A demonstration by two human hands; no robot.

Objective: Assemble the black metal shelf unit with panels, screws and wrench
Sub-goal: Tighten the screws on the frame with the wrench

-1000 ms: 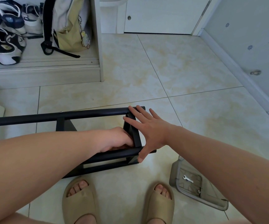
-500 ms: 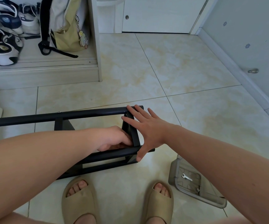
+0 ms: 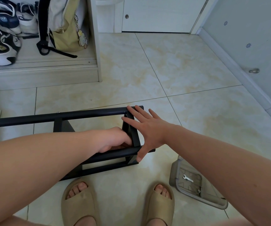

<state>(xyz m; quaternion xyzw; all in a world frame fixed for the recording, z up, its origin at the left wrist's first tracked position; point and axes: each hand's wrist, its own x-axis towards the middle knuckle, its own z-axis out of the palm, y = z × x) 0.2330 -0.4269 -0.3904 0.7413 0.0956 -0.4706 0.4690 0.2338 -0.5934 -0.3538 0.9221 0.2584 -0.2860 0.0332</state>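
Observation:
The black metal shelf frame (image 3: 89,113) lies on its side on the tiled floor in front of my feet, its long tubes running off to the left. My right hand (image 3: 145,129) lies flat with straight fingers across the frame's right end panel, fingertips on the far tube and thumb on the near tube. My left hand (image 3: 115,139) reaches inside the frame just behind the near tube, fingers curled at the end panel's inner side; what they hold is hidden. A small silver wrench (image 3: 187,178) lies in a grey tray (image 3: 177,172) at the lower right.
My two feet in beige slippers (image 3: 79,201) stand right below the frame. A low white shoe shelf (image 3: 42,74) with sneakers and a yellow backpack (image 3: 66,30) is at the back left. A white door (image 3: 160,13) is straight ahead and a wall (image 3: 253,46) runs along the right.
Both hands keep their places on the frame's right end. Only the view has shifted slightly.

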